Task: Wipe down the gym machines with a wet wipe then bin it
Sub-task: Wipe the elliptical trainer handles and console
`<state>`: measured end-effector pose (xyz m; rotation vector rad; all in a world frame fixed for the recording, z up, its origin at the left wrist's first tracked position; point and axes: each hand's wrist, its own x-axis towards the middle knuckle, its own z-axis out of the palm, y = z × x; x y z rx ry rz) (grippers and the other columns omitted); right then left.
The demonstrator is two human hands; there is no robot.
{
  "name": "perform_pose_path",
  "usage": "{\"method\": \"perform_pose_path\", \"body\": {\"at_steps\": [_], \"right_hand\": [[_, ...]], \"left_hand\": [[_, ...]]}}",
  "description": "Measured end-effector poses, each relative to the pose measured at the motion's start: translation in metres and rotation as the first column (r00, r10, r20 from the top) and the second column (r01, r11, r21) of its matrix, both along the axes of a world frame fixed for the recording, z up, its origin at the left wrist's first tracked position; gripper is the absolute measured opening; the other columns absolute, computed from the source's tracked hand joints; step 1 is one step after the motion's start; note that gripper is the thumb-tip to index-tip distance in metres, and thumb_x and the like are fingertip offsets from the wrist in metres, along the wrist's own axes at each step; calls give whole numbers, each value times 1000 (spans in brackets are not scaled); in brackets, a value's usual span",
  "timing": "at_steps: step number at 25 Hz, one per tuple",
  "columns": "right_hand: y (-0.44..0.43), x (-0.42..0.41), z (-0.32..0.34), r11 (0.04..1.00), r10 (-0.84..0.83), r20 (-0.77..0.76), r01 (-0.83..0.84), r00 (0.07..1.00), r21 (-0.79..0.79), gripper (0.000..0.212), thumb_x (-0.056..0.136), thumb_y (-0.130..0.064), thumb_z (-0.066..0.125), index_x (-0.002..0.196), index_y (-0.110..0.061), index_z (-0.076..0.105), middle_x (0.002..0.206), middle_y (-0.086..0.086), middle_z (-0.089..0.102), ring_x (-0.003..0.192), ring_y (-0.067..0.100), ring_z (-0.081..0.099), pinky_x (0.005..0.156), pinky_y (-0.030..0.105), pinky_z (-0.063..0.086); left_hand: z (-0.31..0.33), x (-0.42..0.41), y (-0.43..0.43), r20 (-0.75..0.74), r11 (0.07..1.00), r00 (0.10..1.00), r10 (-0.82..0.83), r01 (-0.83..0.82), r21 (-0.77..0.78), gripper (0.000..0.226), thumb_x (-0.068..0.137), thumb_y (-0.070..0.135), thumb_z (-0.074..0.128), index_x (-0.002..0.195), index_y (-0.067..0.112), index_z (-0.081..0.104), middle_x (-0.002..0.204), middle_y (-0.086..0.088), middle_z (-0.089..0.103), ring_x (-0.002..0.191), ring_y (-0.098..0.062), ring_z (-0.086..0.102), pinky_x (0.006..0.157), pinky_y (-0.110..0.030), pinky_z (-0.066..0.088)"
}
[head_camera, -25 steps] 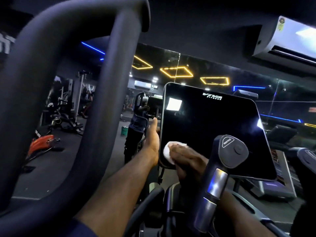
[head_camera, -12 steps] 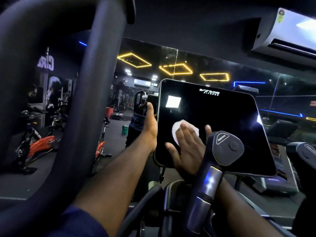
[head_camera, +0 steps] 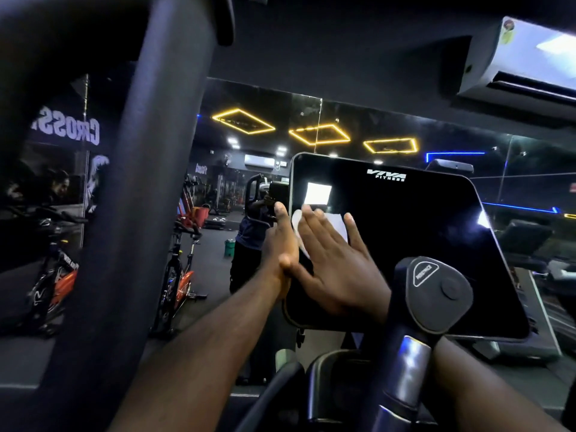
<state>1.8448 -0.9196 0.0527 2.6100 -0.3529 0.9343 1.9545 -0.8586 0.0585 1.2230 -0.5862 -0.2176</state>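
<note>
Right hand (head_camera: 336,269) and wet wipe (head_camera: 339,225) slid up-left on console screen (head_camera: 420,244), grip flat and spread, left hand (head_camera: 280,244) at screen's edge, grip unclear.
</note>
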Motion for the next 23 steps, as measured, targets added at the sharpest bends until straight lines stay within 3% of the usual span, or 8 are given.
{"method": "perform_pose_path", "body": {"at_steps": [2,4,6,10,12,15,21,23], "right_hand": [[-17,-13,0,993,-96,25,97,995,-72,107,86,-87,-12,167,-20,9,175,-5,1,159,6,-1,127,51,-11],[-34,-6,29,981,-167,47,161,985,111,107,84,-89,-11,167,-21,0,174,-6,-6,159,5,-8,125,51,-18],[-29,15,55,962,-132,63,113,989,247,109,85,-90,-8,167,-19,-1,174,-5,-10,158,7,-13,124,51,-21],[-9,20,32,998,-10,-56,14,998,65,103,85,-89,-9,166,-24,-7,172,-11,-18,156,4,-20,123,50,-23],[-32,14,48,994,-71,-62,75,996,77,110,79,-92,-12,166,-24,-10,172,-10,-16,156,3,-16,123,53,-23],[-47,39,97,953,-136,24,125,990,275,115,79,-96,-7,166,-20,-8,173,-4,-14,157,7,-15,122,52,-24],[-23,50,66,999,-18,-6,18,1000,27,106,85,-92,-5,166,-22,-5,173,-9,-13,157,6,-14,123,52,-24],[-38,57,92,992,-71,37,66,997,109,109,85,-92,-6,166,-21,-4,174,-6,-9,158,7,-11,123,53,-23]], "left_hand": [[-2,3,-4,43,997,998,44,-47,59,82,103,71,17,144,14,58,129,-5,65,115,-21,56,102,-36,40],[-2,6,-8,19,996,999,38,-40,76,88,99,79,16,149,16,54,145,-11,60,130,-30,55,116,-50,38],[-3,3,-8,-12,999,1000,8,-8,51,91,90,89,20,135,25,66,132,-9,70,125,-32,62,114,-57,42],[-5,4,-9,-34,994,998,-61,58,-91,69,96,80,35,95,27,79,95,-2,81,92,-24,77,93,-49,60],[-3,3,-7,23,1000,1000,-15,15,24,78,96,82,25,97,22,76,96,-5,78,93,-26,74,93,-47,59],[0,5,-5,73,992,997,35,-43,116,82,97,81,19,109,19,71,104,-6,74,97,-26,69,96,-47,56],[-2,6,-5,51,997,998,20,-24,79,58,106,65,29,108,26,73,95,3,74,92,-16,70,85,-36,58],[1,6,-2,69,994,997,39,-45,98,62,105,69,23,98,26,68,92,4,70,88,-16,68,78,-33,55]]}}
